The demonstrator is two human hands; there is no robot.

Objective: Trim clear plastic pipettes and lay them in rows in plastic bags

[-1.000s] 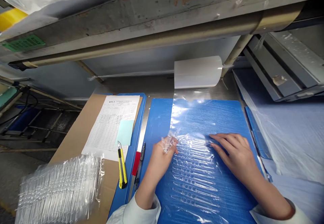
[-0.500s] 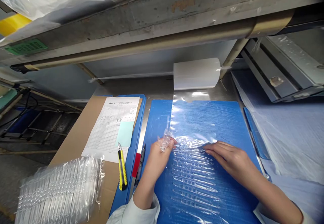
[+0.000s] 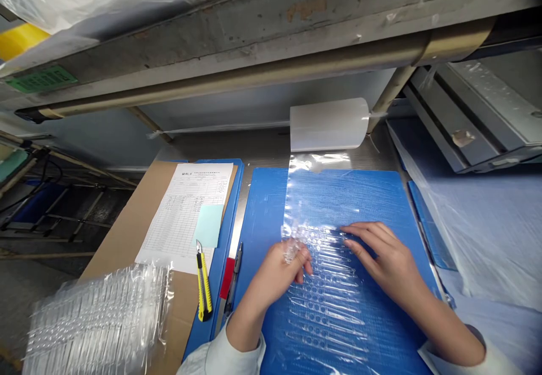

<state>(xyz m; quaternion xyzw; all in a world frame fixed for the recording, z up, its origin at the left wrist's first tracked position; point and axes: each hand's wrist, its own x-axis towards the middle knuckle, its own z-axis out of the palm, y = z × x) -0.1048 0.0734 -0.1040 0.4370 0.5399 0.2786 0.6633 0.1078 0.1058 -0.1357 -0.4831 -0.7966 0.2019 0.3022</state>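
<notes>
While the head view looks down, clear film (image 3: pixel 322 200) lies over a blister tray (image 3: pixel 326 301) on the blue mat (image 3: pixel 262 205).
Left hand (image 3: pixel 279 276): grip closed, pinching the film's left edge. Right hand (image 3: pixel 385 259): grip open, flat on the film. Judged light, thin, slippery and crease-prone; best held by its edges.

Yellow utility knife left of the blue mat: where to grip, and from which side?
Take the utility knife by the middle of its yellow handle, from above, fingers across the narrow width. It lies flat on the cardboard, long axis running away from the person, blade end farthest. The pen lies close on its right, so come in from the left.
</notes>
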